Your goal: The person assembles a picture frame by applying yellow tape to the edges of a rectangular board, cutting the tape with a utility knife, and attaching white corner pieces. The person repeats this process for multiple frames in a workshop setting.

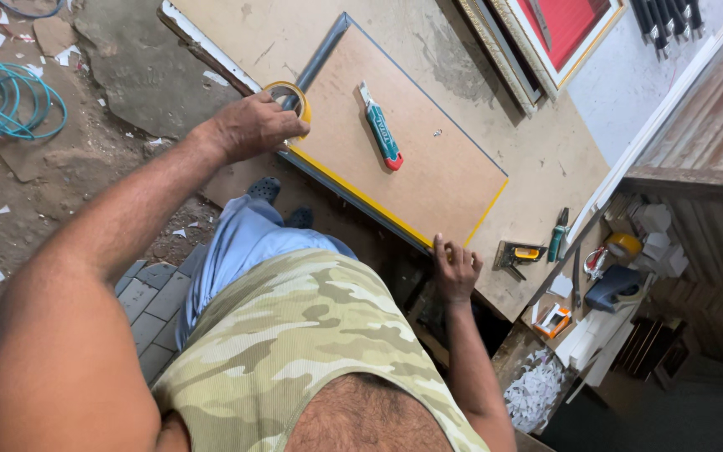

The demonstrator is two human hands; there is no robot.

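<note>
the person stands over a framed backing board (403,151) lying face down on a wooden workbench (537,159), and everything here is best placed from that board. the left hand (253,125) sits at the board's far-left corner, fingers curled closed around a roll of yellow tape (293,94), which it holds against the frame edge there. from that roll a strip of yellow tape (361,199) runs along the whole near edge of the board to the opposite corner, where the right hand (455,266) rests with its fingers bent and fingertips pressing down on the tape's end; it holds nothing loose. a shorter run of yellow shows up the board's right edge, so two sides look taped, while the far edge and the left edge, where a grey frame rail (328,46) shows, look bare, though the angle makes the far edge hard to read. judging from this, the sealing of the back is about half done, with the strip not yet cut from the roll. a green and red utility knife (381,130) lies untouched on the middle of the board. beyond the board's right corner sit a small metal tool (519,254) and clutter on a lower shelf (621,276).
</note>
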